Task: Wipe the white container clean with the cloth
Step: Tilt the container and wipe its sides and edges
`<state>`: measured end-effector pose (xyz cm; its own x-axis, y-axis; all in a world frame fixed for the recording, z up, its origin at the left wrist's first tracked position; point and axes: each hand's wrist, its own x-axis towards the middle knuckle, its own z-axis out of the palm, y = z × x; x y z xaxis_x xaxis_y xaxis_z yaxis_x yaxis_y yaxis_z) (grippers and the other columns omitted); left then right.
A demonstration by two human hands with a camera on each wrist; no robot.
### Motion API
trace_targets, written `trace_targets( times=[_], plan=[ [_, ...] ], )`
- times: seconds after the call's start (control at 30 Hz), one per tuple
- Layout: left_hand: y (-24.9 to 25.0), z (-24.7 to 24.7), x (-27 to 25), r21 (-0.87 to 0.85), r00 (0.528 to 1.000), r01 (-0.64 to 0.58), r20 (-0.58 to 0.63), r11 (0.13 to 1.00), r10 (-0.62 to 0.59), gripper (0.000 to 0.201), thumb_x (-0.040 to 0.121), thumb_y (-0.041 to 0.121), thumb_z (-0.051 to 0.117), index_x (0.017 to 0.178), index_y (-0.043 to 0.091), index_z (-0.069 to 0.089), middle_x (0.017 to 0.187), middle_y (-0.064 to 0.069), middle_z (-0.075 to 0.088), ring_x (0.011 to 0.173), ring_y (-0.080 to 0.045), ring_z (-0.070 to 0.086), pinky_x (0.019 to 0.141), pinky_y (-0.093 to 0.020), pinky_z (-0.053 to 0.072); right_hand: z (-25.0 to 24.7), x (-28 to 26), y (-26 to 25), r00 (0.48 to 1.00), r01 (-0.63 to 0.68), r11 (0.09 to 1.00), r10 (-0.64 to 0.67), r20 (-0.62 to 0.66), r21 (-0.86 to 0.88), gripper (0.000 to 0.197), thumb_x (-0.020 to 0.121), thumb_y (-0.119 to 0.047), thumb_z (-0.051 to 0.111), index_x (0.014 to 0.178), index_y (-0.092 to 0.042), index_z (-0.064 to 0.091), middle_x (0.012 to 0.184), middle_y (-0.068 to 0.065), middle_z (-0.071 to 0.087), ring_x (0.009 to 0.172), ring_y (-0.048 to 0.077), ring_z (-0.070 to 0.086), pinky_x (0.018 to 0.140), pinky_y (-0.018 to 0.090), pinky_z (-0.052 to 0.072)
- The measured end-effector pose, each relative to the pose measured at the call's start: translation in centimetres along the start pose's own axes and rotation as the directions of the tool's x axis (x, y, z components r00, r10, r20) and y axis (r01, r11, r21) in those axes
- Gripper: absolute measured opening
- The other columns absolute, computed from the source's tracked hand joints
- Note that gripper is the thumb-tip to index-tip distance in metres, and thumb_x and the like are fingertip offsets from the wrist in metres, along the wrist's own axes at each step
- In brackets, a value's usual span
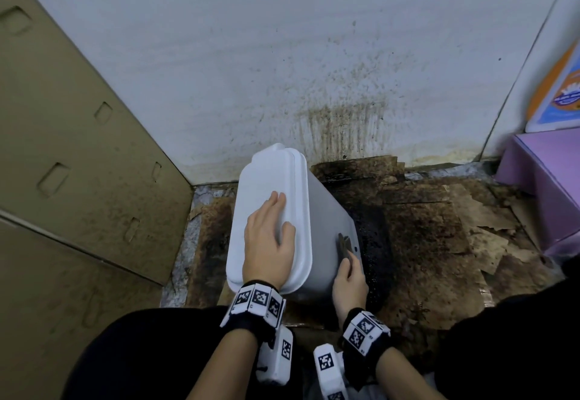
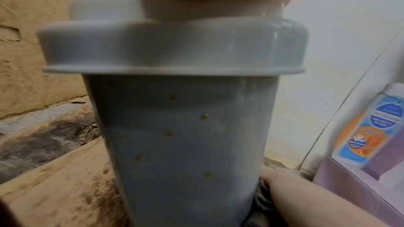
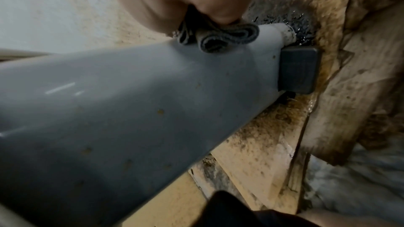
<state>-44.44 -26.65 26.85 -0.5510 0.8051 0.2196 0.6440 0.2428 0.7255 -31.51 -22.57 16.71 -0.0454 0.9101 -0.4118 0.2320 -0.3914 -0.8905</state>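
A tall white container (image 1: 326, 227) with a closed lid (image 1: 263, 192) stands tilted on stained cardboard by the wall. My left hand (image 1: 270, 236) lies flat on the lid, fingers straight, pressing it. My right hand (image 1: 350, 277) holds a folded grey cloth (image 1: 344, 244) against the container's right side, low down. In the right wrist view the cloth (image 3: 218, 39) is bunched under my fingers (image 3: 210, 2) on the container wall (image 3: 153, 96), close to a dark pedal (image 3: 298, 70). Brown specks dot the container's front (image 2: 179, 135) in the left wrist view.
A white wall (image 1: 282, 54) with brown splatter rises behind. Wet, dirty cardboard sheets (image 1: 433, 236) cover the floor. A large cardboard box (image 1: 78, 164) stands on the left, a purple box (image 1: 546, 180) and a labelled bottle (image 2: 367, 127) on the right.
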Motion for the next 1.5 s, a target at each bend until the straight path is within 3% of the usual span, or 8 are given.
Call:
trace_targets(
  times=[0.37,0.5,0.8,0.9,1.03,1.17,1.33,1.5],
  plan=[
    [3.1,2.0,-0.2,0.107,0.997,-0.015,0.08,0.994,0.007,0.051,0.103,0.028,0.042,0.154,0.026,0.04,0.162,0.012,0.033,0.149,-0.009,0.023,0.124,-0.03,0.014,-1.9,1.2,-6.5,0.972,0.016,0.833,-0.143,0.188,0.553,0.034,0.105,-0.036,0.044,0.135,-0.027,0.059,0.131,-0.003,0.066,0.123,0.016,0.061,0.108,0.041,0.045],
    [4.0,2.7,-0.2,0.066,0.994,0.002,0.105,0.998,-0.009,0.051,0.103,0.029,0.033,0.154,0.026,0.041,0.162,0.013,0.032,0.149,-0.008,0.024,0.122,-0.023,0.011,-3.0,0.5,-8.7,0.917,0.082,0.884,-0.248,0.313,0.46,0.043,0.1,-0.058,0.04,0.132,-0.038,0.061,0.132,-0.009,0.065,0.126,0.013,0.059,0.111,0.045,0.042],
    [5.8,2.1,0.5,-0.467,0.967,0.202,0.237,0.861,-0.098,0.041,0.102,0.005,0.045,0.133,0.023,0.064,0.141,0.011,0.058,0.128,0.007,0.049,0.105,-0.008,0.037,-5.5,0.6,-8.0,0.889,0.351,0.922,-0.382,0.253,0.16,0.044,0.105,-0.037,0.04,0.149,-0.041,0.037,0.148,-0.02,0.041,0.136,0.0,0.039,0.118,0.039,0.034],
    [5.8,1.1,0.8,-0.517,0.982,0.184,0.124,0.836,-0.139,0.04,0.101,-0.002,0.043,0.124,0.019,0.069,0.13,0.009,0.066,0.119,0.004,0.057,0.093,-0.003,0.041,-6.8,0.9,-8.1,0.888,0.379,0.924,-0.38,0.258,0.058,0.048,0.105,-0.038,0.039,0.153,-0.041,0.029,0.142,-0.018,0.039,0.134,0.001,0.036,0.119,0.04,0.031],
    [4.1,0.1,0.6,-0.212,0.977,0.209,-0.001,0.955,-0.214,0.032,0.103,0.013,0.046,0.13,0.023,0.061,0.133,0.006,0.057,0.126,-0.009,0.047,0.104,-0.023,0.04,-8.6,1.6,-7.9,0.908,0.332,0.943,-0.329,0.258,0.035,0.05,0.105,-0.04,0.039,0.154,-0.041,0.026,0.139,-0.019,0.04,0.13,0.002,0.036,0.119,0.043,0.031],
    [2.3,1.0,-0.4,0.099,0.898,0.392,0.178,0.915,-0.404,0.049,0.104,0.046,0.042,0.143,0.016,0.045,0.147,-0.008,0.042,0.137,-0.028,0.037,0.113,-0.042,0.033,-10.0,1.5,-7.5,0.925,0.295,0.955,-0.292,0.244,0.025,0.05,0.103,-0.045,0.042,0.152,-0.044,0.029,0.15,-0.015,0.038,0.139,0.009,0.037,0.117,0.047,0.034],
    [1.4,2.0,-1.4,0.044,0.871,0.445,0.211,0.894,-0.444,0.051,0.098,0.066,0.037,0.104,0.018,0.052,0.108,-0.003,0.059,0.1,-0.023,0.059,0.093,-0.044,0.049,-10.2,0.8,-7.6,0.925,0.314,0.949,-0.299,0.236,-0.03,0.052,0.103,-0.044,0.041,0.153,-0.039,0.029,0.153,-0.008,0.038,0.142,0.013,0.033,0.119,0.046,0.03],
    [1.5,1.0,-1.1,-0.032,0.866,0.426,0.304,0.904,-0.397,0.053,0.096,0.065,0.047,0.107,0.013,0.05,0.104,-0.006,0.064,0.094,-0.02,0.063,0.079,-0.034,0.05,-10.0,0.5,-7.1,0.929,0.31,0.95,-0.312,0.199,0.042,0.053,0.103,-0.042,0.045,0.153,-0.037,0.031,0.15,-0.012,0.039,0.138,0.008,0.036,0.118,0.044,0.033]
  ],
)
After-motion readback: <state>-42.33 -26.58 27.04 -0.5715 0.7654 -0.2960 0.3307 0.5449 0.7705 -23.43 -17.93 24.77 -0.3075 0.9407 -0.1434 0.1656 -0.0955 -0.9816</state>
